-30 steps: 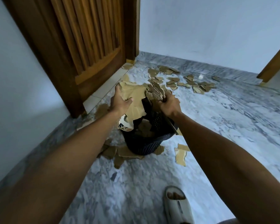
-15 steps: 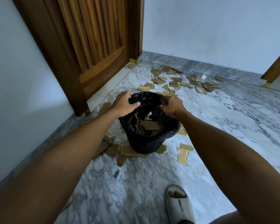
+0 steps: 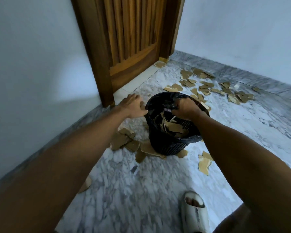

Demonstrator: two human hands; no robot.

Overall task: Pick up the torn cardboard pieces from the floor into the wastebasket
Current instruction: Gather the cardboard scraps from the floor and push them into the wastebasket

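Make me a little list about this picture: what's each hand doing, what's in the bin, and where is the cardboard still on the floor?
left hand: open, fingers spread, beside the bin's left rim
right hand: over the bin mouth, fingers curled on the black bag liner
wastebasket: black, upright on the marble floor
inside bin: torn cardboard pieces
pieces by the bin: pile at its left base, a few on the right
pieces farther off: scattered near the far wall
foot: white slipper, bottom of view

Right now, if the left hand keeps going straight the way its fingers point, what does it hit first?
Likely the wooden door. The left hand, open beside the wastebasket rim, points up-frame towards the door's base over bare floor. Nothing shows in between, though depth is unclear.
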